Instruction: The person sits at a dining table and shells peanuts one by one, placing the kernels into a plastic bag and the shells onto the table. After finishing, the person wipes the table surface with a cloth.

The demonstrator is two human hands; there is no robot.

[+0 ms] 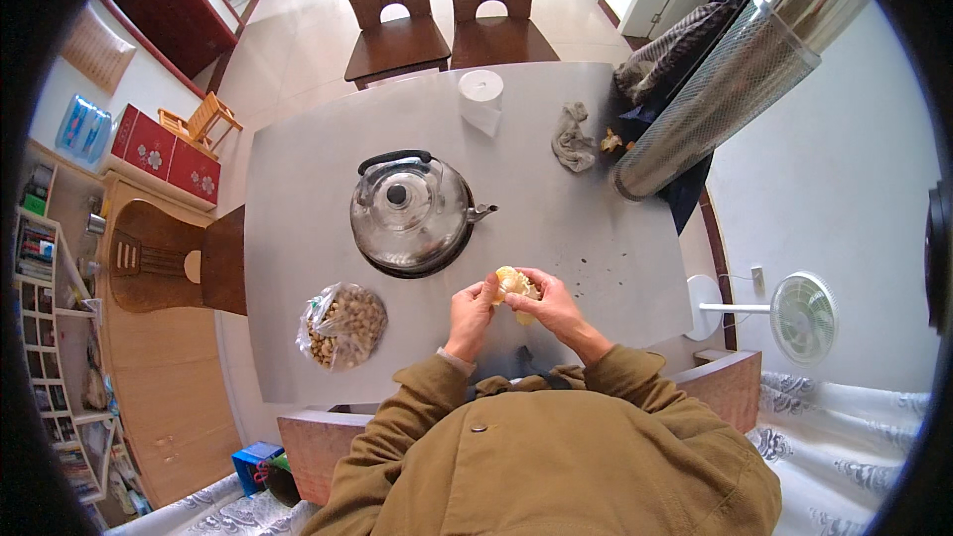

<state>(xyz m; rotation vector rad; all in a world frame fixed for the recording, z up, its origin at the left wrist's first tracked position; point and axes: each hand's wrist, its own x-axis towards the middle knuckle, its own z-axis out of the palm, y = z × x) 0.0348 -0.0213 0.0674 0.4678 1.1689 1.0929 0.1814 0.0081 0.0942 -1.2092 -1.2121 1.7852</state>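
Observation:
Close to the table's near edge, my left hand (472,315) and my right hand (552,305) both grip a partly peeled citrus fruit (511,281). Pale pith and yellow peel show between the fingers, and a piece of peel hangs under my right hand. My left thumb presses on the fruit's left side; my right thumb lies across its front. The palms hide much of the fruit. Just beyond my hands, a steel kettle (406,219) with a black handle rests on a dark round base, its spout pointing right.
A clear plastic bag of nuts or similar small pieces (346,327) lies left on the grey tabletop (313,186). Farther back are a paper roll (481,89), a crumpled cloth (573,138), peel scraps (610,140) and a tall mesh-patterned cylinder (715,89). Small dark bits lie right of my hands.

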